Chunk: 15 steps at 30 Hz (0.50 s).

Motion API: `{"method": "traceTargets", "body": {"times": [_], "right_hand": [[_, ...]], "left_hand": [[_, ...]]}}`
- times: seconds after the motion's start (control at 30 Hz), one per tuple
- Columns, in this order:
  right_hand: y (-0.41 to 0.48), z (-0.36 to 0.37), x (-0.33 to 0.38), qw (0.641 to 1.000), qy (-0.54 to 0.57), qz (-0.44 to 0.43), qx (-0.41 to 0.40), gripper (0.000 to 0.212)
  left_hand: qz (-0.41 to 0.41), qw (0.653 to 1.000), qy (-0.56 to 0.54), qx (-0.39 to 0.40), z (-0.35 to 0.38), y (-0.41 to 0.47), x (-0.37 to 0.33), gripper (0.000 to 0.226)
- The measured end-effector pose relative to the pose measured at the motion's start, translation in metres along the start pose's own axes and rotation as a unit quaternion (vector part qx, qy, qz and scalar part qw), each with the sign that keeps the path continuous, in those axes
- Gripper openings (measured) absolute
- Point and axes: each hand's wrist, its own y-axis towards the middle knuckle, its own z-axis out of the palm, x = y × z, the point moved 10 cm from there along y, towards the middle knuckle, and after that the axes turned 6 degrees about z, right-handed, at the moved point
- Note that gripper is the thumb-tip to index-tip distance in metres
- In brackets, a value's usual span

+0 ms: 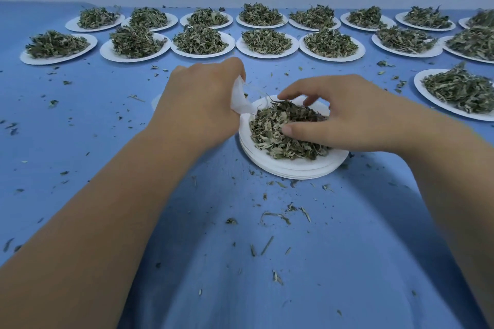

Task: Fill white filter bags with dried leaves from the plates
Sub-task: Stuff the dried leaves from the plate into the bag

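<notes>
Scattered leaf crumbs (275, 215) dot the blue cloth-covered table (240, 262). The left hand (197, 99) pinches a white filter bag (240, 100) beside stacked white paper plates (294, 168), whose dried green leaves (272, 131) the right hand (347, 117) clutches. Leaf-heaped white plates (263, 55) line the back.

Left hand (197, 104) and right hand (347, 120) are bare, forearms (107, 208) uncovered too, fingernails (287, 129) short and plain.
</notes>
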Motion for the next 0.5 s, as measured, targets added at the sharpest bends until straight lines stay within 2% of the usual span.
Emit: {"method": "traceTargets", "body": {"times": [0.1, 0.3, 0.43, 0.5], "right_hand": [[0.001, 0.006, 0.001, 1.0, -0.018, -0.013, 0.007, 0.044], [0.003, -0.007, 0.003, 0.997, 0.018, -0.027, -0.066, 0.02], [0.0, -0.026, 0.002, 0.991, 0.041, -0.04, -0.123, 0.015], [0.001, -0.02, 0.004, 0.994, 0.043, -0.042, -0.089, 0.017]], "left_hand": [[-0.001, 1.0, 0.007, 0.021, 0.004, 0.0, 0.0, 0.036], [0.013, 1.0, 0.015, 0.019, 0.003, 0.0, -0.005, 0.035], [0.02, 1.0, 0.014, 0.017, 0.002, 0.0, -0.009, 0.039], [0.023, 1.0, 0.019, 0.01, 0.002, 0.0, -0.011, 0.04]]}}
